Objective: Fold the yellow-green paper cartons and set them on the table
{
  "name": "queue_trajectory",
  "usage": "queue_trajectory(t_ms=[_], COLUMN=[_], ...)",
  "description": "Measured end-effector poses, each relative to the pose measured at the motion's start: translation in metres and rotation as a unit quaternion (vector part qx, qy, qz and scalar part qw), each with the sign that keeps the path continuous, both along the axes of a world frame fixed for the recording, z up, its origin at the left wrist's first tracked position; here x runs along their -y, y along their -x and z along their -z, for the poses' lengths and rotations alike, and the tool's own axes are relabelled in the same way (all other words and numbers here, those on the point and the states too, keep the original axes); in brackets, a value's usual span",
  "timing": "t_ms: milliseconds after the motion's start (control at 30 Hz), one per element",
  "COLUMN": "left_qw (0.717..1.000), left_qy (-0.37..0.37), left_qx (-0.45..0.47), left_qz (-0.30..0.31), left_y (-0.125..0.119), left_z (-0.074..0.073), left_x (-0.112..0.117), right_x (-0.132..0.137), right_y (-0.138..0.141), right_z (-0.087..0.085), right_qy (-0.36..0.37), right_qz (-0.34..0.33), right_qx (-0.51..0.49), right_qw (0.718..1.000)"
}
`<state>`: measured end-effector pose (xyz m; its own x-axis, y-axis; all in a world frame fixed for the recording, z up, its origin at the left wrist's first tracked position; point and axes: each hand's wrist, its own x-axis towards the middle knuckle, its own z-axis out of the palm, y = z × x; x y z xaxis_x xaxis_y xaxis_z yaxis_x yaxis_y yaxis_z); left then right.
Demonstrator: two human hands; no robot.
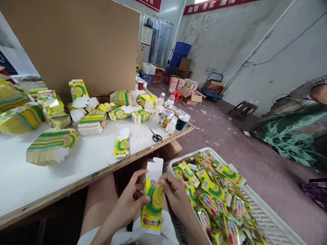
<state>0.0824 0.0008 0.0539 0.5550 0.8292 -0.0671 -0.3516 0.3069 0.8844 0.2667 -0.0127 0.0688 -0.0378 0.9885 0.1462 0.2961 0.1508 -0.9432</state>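
Observation:
Above my lap I hold a small yellow and green carton [154,206], its white top flap [154,169] standing up. My left hand [135,192] grips the carton's left side, thumb on the front. The fingers of my right hand [173,190] pinch its upper right edge. Whether anything is inside the carton cannot be seen. Close to my right arm, a white plastic basket [276,221] holds many shiny printed sachets [209,204] and several yellow cartons [216,190]. One flattened carton [122,146] lies near the table's front edge.
The white table [97,154] carries stacks of flat cartons [51,146], black-handled scissors [156,136], a glass jar [166,118] and a dark cup [182,122]. A cardboard sheet [84,44] stands behind them. Another person [293,98] is at the far right, beside green cloth [291,136].

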Motion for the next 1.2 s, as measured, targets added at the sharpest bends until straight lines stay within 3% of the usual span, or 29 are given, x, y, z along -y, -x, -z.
queue_trajectory(t_ms=[200, 333, 400, 600, 800, 967, 1200], left_qw=[0.998, 0.987, 0.987, 0.993, 0.995, 0.993, 0.995], left_qy=[-0.030, -0.072, -0.077, -0.061, -0.029, -0.031, -0.019], left_qx=[-0.055, -0.114, -0.109, -0.085, -0.077, -0.096, -0.075], left_qz=[-0.021, -0.093, -0.091, -0.044, -0.049, -0.068, -0.065], left_y=[0.001, -0.001, -0.003, -0.005, -0.008, -0.011, -0.003], left_z=[0.002, 0.005, 0.007, 0.006, 0.006, 0.011, 0.009], left_x=[-0.004, -0.006, -0.004, -0.002, -0.002, -0.003, -0.008], right_x=[-0.001, 0.001, 0.001, 0.000, -0.002, -0.003, -0.003], right_y=[0.002, 0.000, 0.002, 0.008, 0.010, 0.011, -0.003], right_z=[0.001, -0.003, -0.002, 0.004, 0.006, 0.009, 0.010], right_qy=[-0.060, 0.000, 0.050, 0.070, 0.086, 0.081, 0.049], right_qz=[0.094, 0.027, 0.003, 0.050, 0.011, 0.049, -0.007], right_qx=[-0.061, -0.017, 0.008, 0.103, 0.131, 0.197, 0.048], right_qw=[0.992, 1.000, 0.999, 0.991, 0.988, 0.976, 0.998])
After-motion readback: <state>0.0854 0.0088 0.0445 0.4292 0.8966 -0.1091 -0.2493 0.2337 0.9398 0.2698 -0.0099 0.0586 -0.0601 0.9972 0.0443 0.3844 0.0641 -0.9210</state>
